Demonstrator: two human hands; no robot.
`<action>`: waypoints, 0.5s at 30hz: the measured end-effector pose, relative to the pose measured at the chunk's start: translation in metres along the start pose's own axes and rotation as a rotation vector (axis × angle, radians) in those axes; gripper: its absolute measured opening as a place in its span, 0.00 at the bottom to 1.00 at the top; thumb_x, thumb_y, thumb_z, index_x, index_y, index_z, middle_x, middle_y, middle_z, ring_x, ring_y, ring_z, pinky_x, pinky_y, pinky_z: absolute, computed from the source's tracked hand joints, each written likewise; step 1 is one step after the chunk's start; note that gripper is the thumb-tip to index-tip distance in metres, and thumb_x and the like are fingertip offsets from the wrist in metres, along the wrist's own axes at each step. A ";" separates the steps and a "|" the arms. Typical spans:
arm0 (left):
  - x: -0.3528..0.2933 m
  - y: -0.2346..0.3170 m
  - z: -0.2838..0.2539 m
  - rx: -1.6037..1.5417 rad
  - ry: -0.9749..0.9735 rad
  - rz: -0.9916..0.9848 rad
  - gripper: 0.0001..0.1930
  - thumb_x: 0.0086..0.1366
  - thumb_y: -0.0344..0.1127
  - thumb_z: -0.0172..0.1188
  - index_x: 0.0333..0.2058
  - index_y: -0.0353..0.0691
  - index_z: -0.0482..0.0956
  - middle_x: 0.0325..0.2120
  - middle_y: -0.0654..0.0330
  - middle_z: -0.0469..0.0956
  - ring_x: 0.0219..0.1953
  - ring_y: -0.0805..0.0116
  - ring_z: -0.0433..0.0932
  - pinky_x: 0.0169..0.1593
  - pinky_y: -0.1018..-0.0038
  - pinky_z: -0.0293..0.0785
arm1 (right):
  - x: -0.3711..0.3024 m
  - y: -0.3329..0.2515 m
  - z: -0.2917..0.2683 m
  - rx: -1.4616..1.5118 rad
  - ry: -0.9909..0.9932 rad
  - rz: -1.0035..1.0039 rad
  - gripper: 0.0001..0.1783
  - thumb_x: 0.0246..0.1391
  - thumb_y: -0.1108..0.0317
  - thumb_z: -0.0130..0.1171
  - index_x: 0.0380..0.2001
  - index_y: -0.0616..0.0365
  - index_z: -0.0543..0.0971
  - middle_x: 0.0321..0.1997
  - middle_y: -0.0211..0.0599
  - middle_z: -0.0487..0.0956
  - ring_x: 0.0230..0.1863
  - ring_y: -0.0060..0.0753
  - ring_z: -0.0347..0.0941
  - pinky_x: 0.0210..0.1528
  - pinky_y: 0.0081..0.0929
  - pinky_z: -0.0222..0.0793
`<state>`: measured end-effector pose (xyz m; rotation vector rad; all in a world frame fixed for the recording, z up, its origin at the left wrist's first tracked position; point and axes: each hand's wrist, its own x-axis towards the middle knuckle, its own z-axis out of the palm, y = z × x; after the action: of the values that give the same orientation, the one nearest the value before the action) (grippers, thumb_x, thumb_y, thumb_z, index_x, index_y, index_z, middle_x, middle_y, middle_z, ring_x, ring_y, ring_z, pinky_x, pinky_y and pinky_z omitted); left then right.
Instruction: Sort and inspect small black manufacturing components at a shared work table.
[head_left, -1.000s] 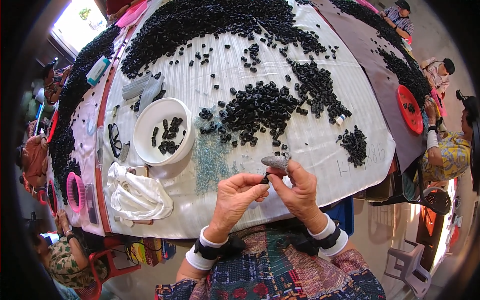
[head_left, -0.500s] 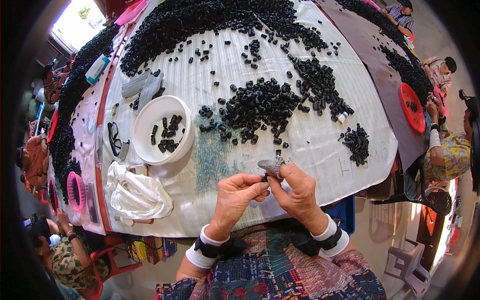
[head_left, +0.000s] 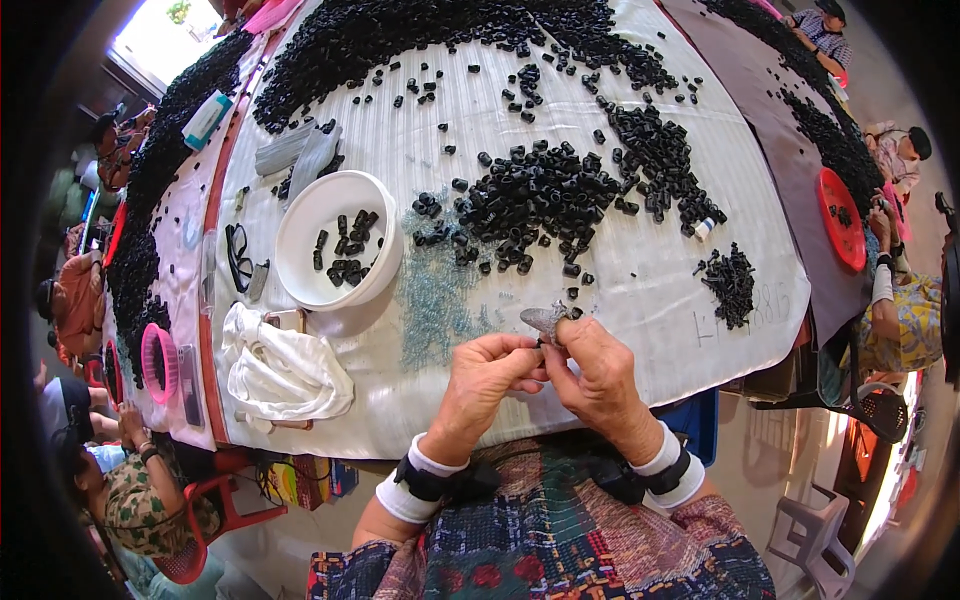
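Near the table's front edge, my two hands meet. My left hand (head_left: 485,385) is closed in a pinch on a small black piece (head_left: 541,343), which is mostly hidden by the fingertips. My right hand (head_left: 600,375) is closed against it, thumb beside the left fingertips. A grey, pointed, knit-looking finger cover (head_left: 541,319) juts left from the right hand, seemingly over its forefinger. What else the right fingers grip is hidden. Just beyond lies a heap of short black plastic tubes (head_left: 540,205). Small clear bluish springs or beads (head_left: 435,310) are scattered left of it.
A white bowl (head_left: 290,250) with several black pieces stands left, near folded white cloth (head_left: 285,370), eyeglasses (head_left: 238,258) and grey cloths (head_left: 300,155). Small black parts (head_left: 727,288) lie right. A huge black pile (head_left: 430,40) covers the far side. Other people sit along both sides.
The view has shifted slightly, so the table's things sit a little further right and the front edge higher. Both hands stay together, fingers slightly repositioned around the small black piece.
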<state>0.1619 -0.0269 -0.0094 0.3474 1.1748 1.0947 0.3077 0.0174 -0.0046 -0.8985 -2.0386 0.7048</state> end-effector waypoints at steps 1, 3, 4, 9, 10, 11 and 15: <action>0.002 -0.002 -0.002 -0.026 -0.008 0.000 0.07 0.57 0.28 0.58 0.34 0.31 0.77 0.26 0.58 0.79 0.24 0.74 0.78 0.28 0.82 0.77 | -0.001 0.001 0.002 0.001 -0.001 -0.001 0.15 0.37 0.84 0.56 0.34 0.64 0.73 0.24 0.41 0.72 0.27 0.42 0.70 0.28 0.32 0.67; 0.002 -0.001 -0.004 -0.053 -0.017 0.002 0.08 0.57 0.29 0.59 0.34 0.31 0.77 0.26 0.58 0.79 0.24 0.75 0.78 0.27 0.82 0.76 | -0.004 0.004 0.007 0.174 0.004 0.104 0.17 0.37 0.81 0.59 0.36 0.64 0.72 0.29 0.44 0.72 0.29 0.43 0.71 0.29 0.33 0.68; 0.003 0.002 -0.005 -0.083 -0.020 0.005 0.07 0.57 0.29 0.58 0.33 0.31 0.77 0.25 0.58 0.79 0.24 0.75 0.77 0.27 0.82 0.76 | -0.002 0.003 0.005 0.174 0.003 0.102 0.17 0.37 0.81 0.59 0.36 0.64 0.72 0.29 0.44 0.72 0.29 0.43 0.71 0.29 0.33 0.68; 0.003 0.009 -0.004 -0.129 -0.044 0.030 0.06 0.57 0.29 0.58 0.32 0.32 0.77 0.25 0.57 0.79 0.23 0.75 0.77 0.27 0.81 0.75 | 0.009 0.002 -0.002 0.061 -0.011 0.008 0.22 0.35 0.70 0.66 0.37 0.65 0.72 0.38 0.49 0.70 0.37 0.48 0.69 0.36 0.36 0.68; 0.003 0.010 -0.004 -0.094 -0.049 0.041 0.06 0.57 0.29 0.58 0.32 0.33 0.77 0.25 0.57 0.79 0.23 0.75 0.76 0.27 0.81 0.74 | 0.009 0.002 -0.001 0.060 -0.010 0.006 0.22 0.35 0.70 0.66 0.37 0.65 0.72 0.38 0.49 0.70 0.37 0.48 0.69 0.36 0.36 0.68; 0.002 0.010 -0.004 -0.059 -0.055 0.051 0.06 0.57 0.29 0.58 0.32 0.33 0.77 0.25 0.58 0.79 0.23 0.75 0.76 0.27 0.81 0.74 | 0.009 0.003 0.000 0.014 -0.030 -0.033 0.22 0.35 0.69 0.67 0.36 0.65 0.72 0.36 0.48 0.70 0.36 0.47 0.69 0.36 0.36 0.67; 0.004 0.006 -0.005 -0.037 -0.019 0.064 0.06 0.57 0.30 0.59 0.32 0.34 0.78 0.25 0.59 0.79 0.22 0.76 0.76 0.26 0.82 0.73 | 0.005 0.003 0.004 -0.087 -0.087 -0.104 0.20 0.35 0.69 0.67 0.33 0.65 0.72 0.31 0.44 0.69 0.32 0.46 0.67 0.33 0.36 0.66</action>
<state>0.1543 -0.0220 -0.0096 0.3685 1.1317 1.1649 0.3031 0.0228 -0.0065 -0.8172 -2.1911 0.6120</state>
